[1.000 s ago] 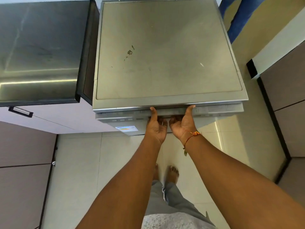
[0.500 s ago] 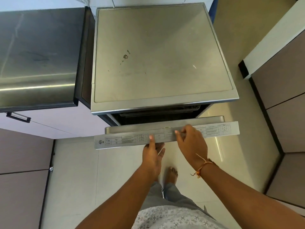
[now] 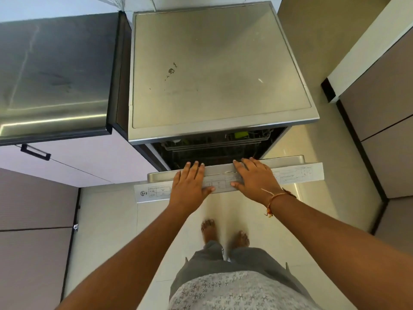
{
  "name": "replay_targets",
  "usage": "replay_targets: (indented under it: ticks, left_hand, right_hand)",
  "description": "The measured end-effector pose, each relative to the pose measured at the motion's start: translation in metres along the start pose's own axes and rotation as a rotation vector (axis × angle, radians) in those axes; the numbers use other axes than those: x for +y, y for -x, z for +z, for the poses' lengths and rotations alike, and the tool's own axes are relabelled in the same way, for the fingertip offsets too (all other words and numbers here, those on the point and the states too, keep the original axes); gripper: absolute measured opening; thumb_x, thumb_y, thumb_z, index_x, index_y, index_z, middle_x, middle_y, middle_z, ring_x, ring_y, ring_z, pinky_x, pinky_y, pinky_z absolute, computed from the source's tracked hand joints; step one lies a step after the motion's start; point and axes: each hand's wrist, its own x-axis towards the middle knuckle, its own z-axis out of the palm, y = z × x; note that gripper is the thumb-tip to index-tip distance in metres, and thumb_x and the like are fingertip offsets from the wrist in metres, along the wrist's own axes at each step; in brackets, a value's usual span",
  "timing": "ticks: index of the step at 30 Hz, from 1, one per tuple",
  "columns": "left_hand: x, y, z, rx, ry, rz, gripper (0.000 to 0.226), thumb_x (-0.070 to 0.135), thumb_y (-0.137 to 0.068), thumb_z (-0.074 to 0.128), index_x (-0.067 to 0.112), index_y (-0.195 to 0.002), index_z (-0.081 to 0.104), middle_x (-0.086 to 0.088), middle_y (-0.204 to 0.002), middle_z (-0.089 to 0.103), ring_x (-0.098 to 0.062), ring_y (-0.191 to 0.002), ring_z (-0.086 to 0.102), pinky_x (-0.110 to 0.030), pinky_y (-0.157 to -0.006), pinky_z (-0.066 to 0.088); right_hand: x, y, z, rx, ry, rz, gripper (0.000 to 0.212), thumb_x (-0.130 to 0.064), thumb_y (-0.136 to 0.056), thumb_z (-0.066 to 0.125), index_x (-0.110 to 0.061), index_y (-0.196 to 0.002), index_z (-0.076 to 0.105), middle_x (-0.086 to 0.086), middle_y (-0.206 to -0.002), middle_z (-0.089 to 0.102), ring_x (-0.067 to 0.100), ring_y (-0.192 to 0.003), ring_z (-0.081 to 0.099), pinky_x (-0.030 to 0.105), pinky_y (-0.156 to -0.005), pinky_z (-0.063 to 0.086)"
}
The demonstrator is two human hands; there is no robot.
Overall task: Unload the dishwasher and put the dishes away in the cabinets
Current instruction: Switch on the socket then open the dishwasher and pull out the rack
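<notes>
A steel dishwasher [image 3: 219,70] stands in front of me. Its door [image 3: 297,173] is tilted partly open, its top edge with the control strip toward me. My left hand [image 3: 190,186] lies flat on that top edge, fingers straight. My right hand [image 3: 254,177] rests flat on it beside the left, fingers spread. Through the gap I see the dark upper rack [image 3: 214,144] with a bright green piece [image 3: 241,134]. The dishes inside are mostly hidden.
A steel counter [image 3: 53,70] adjoins the dishwasher on the left, with a white drawer front and black handle [image 3: 35,152] below it. Brown cabinet fronts [image 3: 384,135] stand at right and lower left [image 3: 33,220]. My bare feet [image 3: 223,233] stand on the pale tiled floor.
The dishwasher door went from shut to partly open, swinging down toward me. Both hands moved from gripping under its top edge to lying flat on top of it.
</notes>
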Motion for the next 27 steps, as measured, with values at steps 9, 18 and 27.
replay_targets:
  ticks: [9, 18, 27]
  left_hand:
    - [0.035, 0.093, 0.066, -0.084, 0.042, -0.081, 0.079, 0.064, -0.089, 0.050, 0.024, -0.152, 0.024, -0.001, -0.159, 0.026, -0.027, -0.149, 0.017, -0.050, -0.121, 0.015]
    - [0.056, 0.176, 0.159, -0.312, 0.099, -0.125, 0.078, 0.059, -0.093, 0.048, 0.019, -0.154, 0.022, -0.005, -0.162, 0.018, -0.028, -0.150, 0.011, -0.044, -0.121, 0.018]
    - [0.053, 0.221, 0.278, -0.548, 0.013, -0.114, 0.081, 0.064, -0.093, 0.041, 0.020, -0.155, 0.015, -0.005, -0.163, 0.013, -0.028, -0.150, 0.011, -0.048, -0.118, 0.024]
  right_hand:
    - [-0.002, 0.087, 0.057, -0.098, -0.031, -0.085, 0.065, -0.059, -0.093, 0.050, -0.031, -0.150, 0.035, 0.000, -0.145, 0.047, 0.026, -0.132, 0.042, 0.041, -0.113, 0.034]
    - [-0.005, 0.169, 0.163, -0.296, -0.071, -0.159, 0.070, -0.060, -0.093, 0.047, -0.023, -0.151, 0.035, 0.007, -0.153, 0.040, 0.030, -0.137, 0.041, 0.045, -0.114, 0.033]
    - [-0.016, 0.214, 0.278, -0.510, -0.095, -0.100, 0.073, -0.063, -0.097, 0.037, -0.021, -0.155, 0.026, 0.003, -0.162, 0.026, 0.026, -0.146, 0.031, 0.042, -0.119, 0.028]
